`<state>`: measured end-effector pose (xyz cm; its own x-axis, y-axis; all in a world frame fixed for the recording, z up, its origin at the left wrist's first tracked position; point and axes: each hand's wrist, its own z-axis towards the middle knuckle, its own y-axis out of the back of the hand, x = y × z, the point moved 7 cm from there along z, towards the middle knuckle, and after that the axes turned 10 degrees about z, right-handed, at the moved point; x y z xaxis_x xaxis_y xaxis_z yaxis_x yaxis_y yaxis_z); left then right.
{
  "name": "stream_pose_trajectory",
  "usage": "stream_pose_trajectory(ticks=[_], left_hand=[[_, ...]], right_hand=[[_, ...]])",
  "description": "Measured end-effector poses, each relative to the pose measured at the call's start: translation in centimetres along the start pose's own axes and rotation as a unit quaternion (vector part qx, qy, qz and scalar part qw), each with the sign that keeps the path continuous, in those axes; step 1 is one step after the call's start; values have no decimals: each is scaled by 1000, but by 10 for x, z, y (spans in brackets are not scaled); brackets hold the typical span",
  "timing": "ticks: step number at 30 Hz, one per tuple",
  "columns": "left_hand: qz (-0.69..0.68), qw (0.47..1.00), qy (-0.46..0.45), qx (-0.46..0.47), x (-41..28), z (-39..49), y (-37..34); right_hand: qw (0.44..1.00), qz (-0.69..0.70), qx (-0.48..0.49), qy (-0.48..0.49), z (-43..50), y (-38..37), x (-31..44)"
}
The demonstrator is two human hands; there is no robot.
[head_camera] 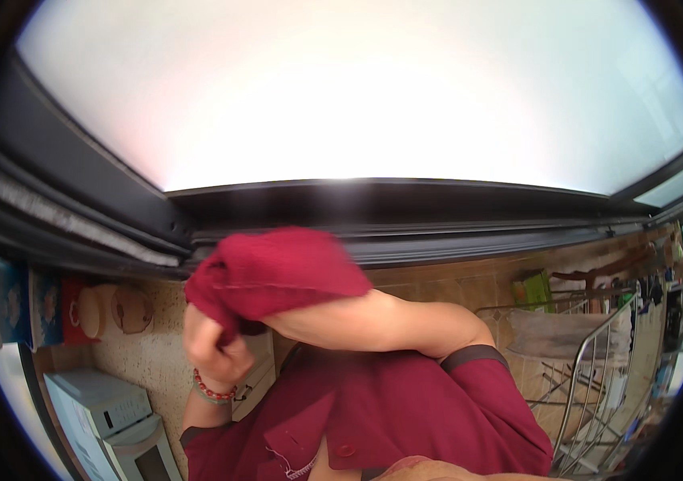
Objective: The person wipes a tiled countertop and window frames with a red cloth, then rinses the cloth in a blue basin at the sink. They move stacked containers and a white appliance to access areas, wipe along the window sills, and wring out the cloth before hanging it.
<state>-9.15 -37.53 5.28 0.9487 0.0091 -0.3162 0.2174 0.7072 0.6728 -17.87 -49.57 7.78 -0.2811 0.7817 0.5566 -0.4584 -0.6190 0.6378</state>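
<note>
A dark red cloth [293, 270] hangs in front of the black window frame's lower rail [425, 240], left of the middle. My left hand [212, 349], with a red bead bracelet [215, 394] on the wrist, grips the cloth's lower left part with curled fingers. From the right, my right forearm [365, 318] reaches under the cloth, which covers my right hand, so its fingers are hidden. Above the rail the bright window pane [377, 108] fills the upper view.
To the left, a speckled countertop [161, 361] bears a light blue appliance [107, 409], a round lidded container [131, 309] and blue patterned boxes [47, 306]. At the right stand a metal drying rack [581, 361] with a cloth on it and a green box [533, 290].
</note>
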Motion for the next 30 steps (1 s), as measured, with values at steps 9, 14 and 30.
stream_pose_trajectory(ticks=[9,14,30], left_hand=[[-194,944,-263,40,-168,74,-116],[-402,873,-274,41,-219,80,-150],[-343,919,169,-96,-40,-8,-56]], right_hand=[[948,-66,-206,-235,-164,152,-18],[856,-181,-373,-308,-261,238,-19],[932,-343,-54,-107,-124,97,-14]])
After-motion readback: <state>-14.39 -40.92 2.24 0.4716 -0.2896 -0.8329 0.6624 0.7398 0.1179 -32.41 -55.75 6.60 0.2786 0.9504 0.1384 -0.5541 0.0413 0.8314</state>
